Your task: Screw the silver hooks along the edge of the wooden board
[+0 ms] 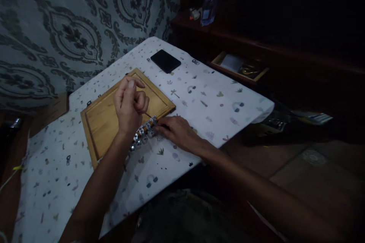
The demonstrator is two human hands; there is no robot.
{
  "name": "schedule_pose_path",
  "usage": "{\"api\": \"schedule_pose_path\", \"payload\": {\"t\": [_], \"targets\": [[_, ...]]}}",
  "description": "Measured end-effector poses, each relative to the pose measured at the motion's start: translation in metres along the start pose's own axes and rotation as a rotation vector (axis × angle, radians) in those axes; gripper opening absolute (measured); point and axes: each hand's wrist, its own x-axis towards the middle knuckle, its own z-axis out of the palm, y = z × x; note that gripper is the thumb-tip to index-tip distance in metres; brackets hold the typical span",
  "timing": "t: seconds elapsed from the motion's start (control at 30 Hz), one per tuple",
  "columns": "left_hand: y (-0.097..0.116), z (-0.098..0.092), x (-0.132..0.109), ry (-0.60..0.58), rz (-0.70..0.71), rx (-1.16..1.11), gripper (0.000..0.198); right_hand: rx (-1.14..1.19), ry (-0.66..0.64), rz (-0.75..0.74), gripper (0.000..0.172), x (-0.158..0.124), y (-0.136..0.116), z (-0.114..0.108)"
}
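A flat wooden board (pixel 105 121) with a raised frame lies on the table. Shiny metal fittings (pixel 144 131) run in a row along its near edge. My left hand (pixel 129 100) is closed above the board, with a thin dark rod (pixel 148 115) poking out from under its fingers toward the last fitting at the right end. Beside that end, my right hand (pixel 178 131) rests low by the cloth, its thumb and fingers closed about a metal fitting. Its fingertips partly cover that fitting. My left forearm hides the other end of the row.
A white patterned cloth covers the table (pixel 205 98). Farther back lies a black phone (pixel 165 61). Beyond the table are an open drawer (pixel 236 66) and a clear bottle (pixel 209 3) on a dark shelf. Left, cardboard (pixel 51 112) leans near the patterned wall.
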Motion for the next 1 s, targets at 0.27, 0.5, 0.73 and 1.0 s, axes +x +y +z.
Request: {"api": "schedule_pose_path", "payload": {"t": [0.27,0.5,0.73,1.0], "targets": [[0.01,-0.001,-0.006,-0.002,0.042,-0.013,0.02,0.009,0.028,-0.015,0.02,-0.001,0.002,0.002],[0.015,0.003,-0.015,0.054,0.036,-0.011,0.017,0.001,0.029,0.011,0.019,0.0,0.002,0.002],[0.009,0.003,-0.017,0.043,0.02,-0.004,0.016,-0.004,0.04,-0.013,0.022,0.0,0.003,0.004],[0.011,0.003,-0.016,-0.007,-0.032,0.041,0.013,0.015,0.038,-0.016,0.019,-0.001,0.002,0.003]]}}
